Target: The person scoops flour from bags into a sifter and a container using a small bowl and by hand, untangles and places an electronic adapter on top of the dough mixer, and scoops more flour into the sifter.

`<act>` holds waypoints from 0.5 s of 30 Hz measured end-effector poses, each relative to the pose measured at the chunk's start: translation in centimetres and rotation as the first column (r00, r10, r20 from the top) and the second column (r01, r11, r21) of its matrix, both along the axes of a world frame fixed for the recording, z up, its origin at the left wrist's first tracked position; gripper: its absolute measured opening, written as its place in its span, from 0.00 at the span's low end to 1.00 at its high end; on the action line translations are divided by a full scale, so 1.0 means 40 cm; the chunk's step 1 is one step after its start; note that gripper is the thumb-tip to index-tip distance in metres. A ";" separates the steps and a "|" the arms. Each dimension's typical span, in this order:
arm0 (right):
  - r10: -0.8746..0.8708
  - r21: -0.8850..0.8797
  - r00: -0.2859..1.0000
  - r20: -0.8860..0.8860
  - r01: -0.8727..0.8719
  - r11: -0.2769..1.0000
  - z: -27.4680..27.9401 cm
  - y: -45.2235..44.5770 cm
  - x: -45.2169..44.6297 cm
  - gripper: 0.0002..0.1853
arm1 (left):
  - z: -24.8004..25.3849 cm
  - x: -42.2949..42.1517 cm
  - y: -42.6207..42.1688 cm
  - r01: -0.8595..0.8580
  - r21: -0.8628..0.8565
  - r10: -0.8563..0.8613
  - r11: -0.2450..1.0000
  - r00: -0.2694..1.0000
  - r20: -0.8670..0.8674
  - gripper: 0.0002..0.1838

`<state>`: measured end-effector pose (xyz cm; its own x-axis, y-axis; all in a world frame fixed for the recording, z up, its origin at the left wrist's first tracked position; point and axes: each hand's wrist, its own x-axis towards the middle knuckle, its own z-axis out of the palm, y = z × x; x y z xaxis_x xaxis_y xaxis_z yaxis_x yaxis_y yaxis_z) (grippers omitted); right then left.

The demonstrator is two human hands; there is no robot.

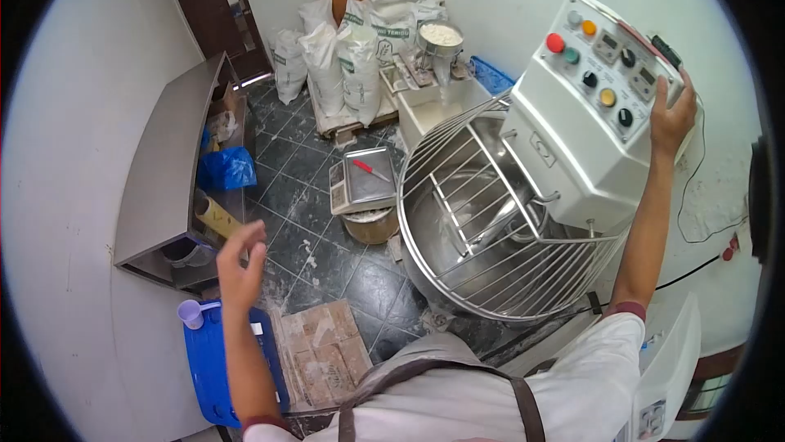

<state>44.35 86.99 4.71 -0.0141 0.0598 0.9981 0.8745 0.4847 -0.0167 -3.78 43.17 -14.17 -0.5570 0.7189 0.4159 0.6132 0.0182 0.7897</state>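
Note:
My right hand (673,112) rests on the right edge of the mixer's control panel (609,74), thumb and fingers apart at the corner. Below the panel is the mixer's steel bowl (458,213), covered by a wire guard (482,156); no dough shows in it. On the left, my left hand (242,266) is raised in the air with curved fingers, thumb apart, holding nothing. It is near a yellow roll (217,217) at the grey cabinet (159,172). Beneath that arm is a blue container (214,360) with a purple cup (190,314) on it.
White sacks (360,74) stand at the back. A bowl of white powder (440,34) is above a pale bin (425,115). A scale (370,180) with a red-handled tool sits on a round tub (370,227). Flattened cardboard (323,352) lies on the floor.

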 end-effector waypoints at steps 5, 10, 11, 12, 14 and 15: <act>-0.329 0.086 0.942 0.073 0.322 0.943 -0.010 0.142 0.063 0.22 | -0.211 -0.075 -0.100 -0.060 -0.005 0.058 0.998 0.946 0.319 0.16; -0.433 0.083 0.896 0.093 0.427 0.901 -0.007 0.177 0.104 0.24 | -0.330 -0.213 -0.044 -0.052 -0.064 0.075 0.997 0.894 0.441 0.16; -0.369 0.030 0.928 0.042 0.368 0.929 -0.014 0.163 0.090 0.22 | -0.342 -0.250 -0.016 -0.030 -0.084 0.065 0.996 0.895 0.441 0.16; -0.306 -0.018 0.952 -0.013 0.306 0.952 -0.016 0.150 0.075 0.20 | -0.346 -0.287 0.020 -0.004 -0.081 0.039 0.997 0.899 0.436 0.16; -0.344 0.019 0.939 0.022 0.344 0.939 -0.004 0.135 0.066 0.25 | -0.378 -0.377 0.092 0.033 -0.094 0.014 0.995 0.891 0.455 0.16; -0.367 0.067 0.929 0.050 0.364 0.929 -0.006 0.143 0.068 0.30 | -0.401 -0.432 0.135 0.052 -0.095 -0.002 0.994 0.883 0.470 0.16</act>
